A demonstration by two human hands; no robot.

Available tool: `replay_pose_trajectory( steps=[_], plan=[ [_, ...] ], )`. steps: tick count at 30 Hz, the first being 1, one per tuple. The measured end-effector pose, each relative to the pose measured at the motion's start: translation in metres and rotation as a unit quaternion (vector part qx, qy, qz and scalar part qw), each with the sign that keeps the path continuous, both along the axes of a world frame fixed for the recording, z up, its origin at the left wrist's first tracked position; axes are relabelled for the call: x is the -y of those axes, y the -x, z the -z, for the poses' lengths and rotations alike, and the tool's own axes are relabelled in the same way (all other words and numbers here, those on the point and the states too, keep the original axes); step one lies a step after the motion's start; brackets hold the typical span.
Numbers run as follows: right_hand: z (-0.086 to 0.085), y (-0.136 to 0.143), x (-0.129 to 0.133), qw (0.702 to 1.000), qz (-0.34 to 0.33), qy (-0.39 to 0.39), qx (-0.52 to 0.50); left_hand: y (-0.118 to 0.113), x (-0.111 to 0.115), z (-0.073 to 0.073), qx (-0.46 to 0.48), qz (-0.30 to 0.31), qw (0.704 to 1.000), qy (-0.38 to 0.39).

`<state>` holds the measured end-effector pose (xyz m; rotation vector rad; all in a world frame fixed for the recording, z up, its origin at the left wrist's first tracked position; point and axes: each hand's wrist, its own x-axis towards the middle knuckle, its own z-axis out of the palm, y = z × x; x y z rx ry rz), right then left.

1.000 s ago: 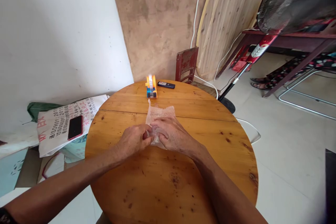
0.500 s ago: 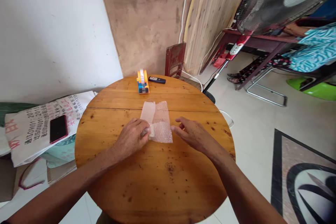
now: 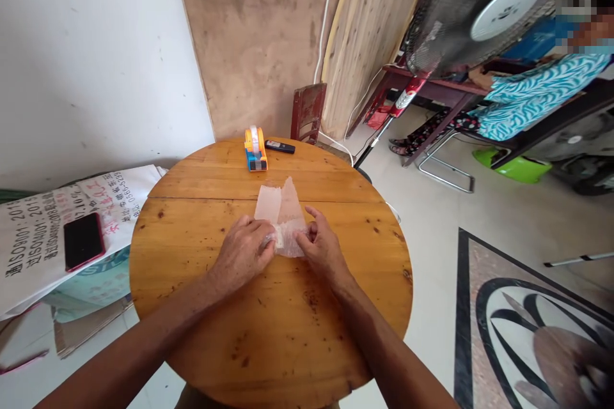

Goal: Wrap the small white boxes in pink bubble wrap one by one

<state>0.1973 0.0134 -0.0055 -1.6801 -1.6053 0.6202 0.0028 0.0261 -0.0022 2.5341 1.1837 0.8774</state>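
A sheet of bubble wrap (image 3: 289, 208) lies on the round wooden table (image 3: 230, 326), its lower part folded over and its right side lifting. My left hand (image 3: 247, 244) is closed on the lower left of the wrap, pressing down a small pale object (image 3: 279, 238) whose kind I cannot make out. With thumb and fingers, my right hand (image 3: 320, 241) pinches the right edge of the sheet.
Toward the back of the table stand an orange and blue tape dispenser (image 3: 256, 148) and a dark remote control (image 3: 280, 147). A phone (image 3: 84, 241) lies on a white sack at left. A standing fan (image 3: 503, 9) and a seated person (image 3: 542, 99) are at right.
My right hand has moved left and taken hold of the bubble wrap's right edge, which now bends upward. My left hand stays on the wrap. The camera's view has turned slightly right.
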Motion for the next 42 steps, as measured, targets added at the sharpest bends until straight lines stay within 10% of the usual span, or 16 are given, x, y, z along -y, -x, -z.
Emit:
replay_pose_trajectory(
  steps=[20,30,42],
  plan=[
    [-0.018,0.031,0.028,0.985,-0.132,-0.073,0.089,-0.008,0.006,0.006,0.143,0.005,0.987,0.078],
    [-0.037,0.043,0.026,0.926,-0.165,0.031,0.338,-0.005,-0.004,-0.003,0.273,-0.061,0.913,0.298],
    [-0.035,0.008,0.004,0.967,-0.248,0.037,0.052,-0.011,-0.004,0.006,0.192,-0.051,0.952,0.232]
  ],
)
